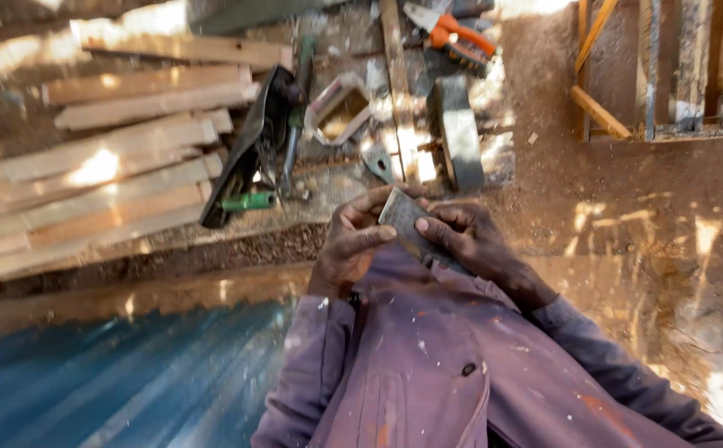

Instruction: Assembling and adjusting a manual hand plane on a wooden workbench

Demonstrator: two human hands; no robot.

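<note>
- Nearest the camera: a dusty purple work shirt (461, 365) with paint flecks; a blue corrugated sheet (121, 382) lies at lower left.
- A flat grey metal blade (407, 222) is held in front of the chest, above the shirt, tilted with one corner up.
- Left hand (353, 241) is closed on the blade's left edge, thumb laid across its face.
- Right hand (469, 236) is clamped on the blade's right side, fingertips (428, 228) pressed on the flat. Both hands are brought together on the one piece.
- Judged stage: blade is out of any tool body and is being checked or handled by hand; nothing is seen fitted or reassembled. Edge condition cannot be told, too blurred.
- Beyond the hands, on the littered bench (328, 187): a green-handled tool (249, 202), a dark long tool (249, 149), a small open metal frame (341, 108), a grey block (457, 129).
- Left of those: stacked pale wood planks (112, 166), untouched.
- Farthest: orange-handled pliers (453, 35) at top, a wooden frame (652, 75) at top right over sawdust-covered ground (627, 216).
</note>
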